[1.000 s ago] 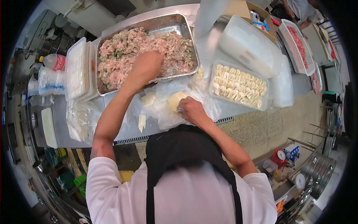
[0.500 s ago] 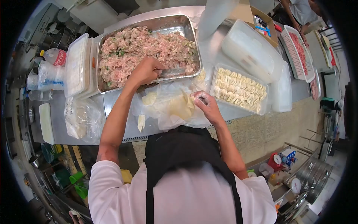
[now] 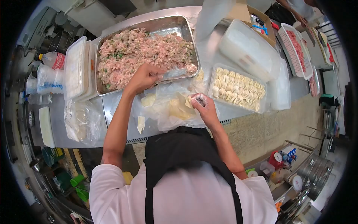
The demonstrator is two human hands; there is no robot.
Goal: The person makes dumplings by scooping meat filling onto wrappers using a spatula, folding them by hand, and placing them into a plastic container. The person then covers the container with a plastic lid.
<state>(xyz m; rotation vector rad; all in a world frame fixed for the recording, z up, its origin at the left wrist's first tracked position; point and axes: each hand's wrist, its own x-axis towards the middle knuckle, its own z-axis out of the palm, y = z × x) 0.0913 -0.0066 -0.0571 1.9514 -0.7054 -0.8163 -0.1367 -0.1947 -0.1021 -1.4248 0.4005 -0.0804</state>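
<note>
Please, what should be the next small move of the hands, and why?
Probably bring the flat tool to the wrapper: the left hand holds the tool with meat at its tip, while the right hand holds the wrapper's edge.

Cam: head-worn, 1 view | pos: we're abv our own wht shirt & blk apron, btm of frame | dir: fwd + steep dn onto worktop, L hand & R hand mid-frame | range: shirt closest, worktop nr, floor farther | lens: v. wide, dk rounded edges
</note>
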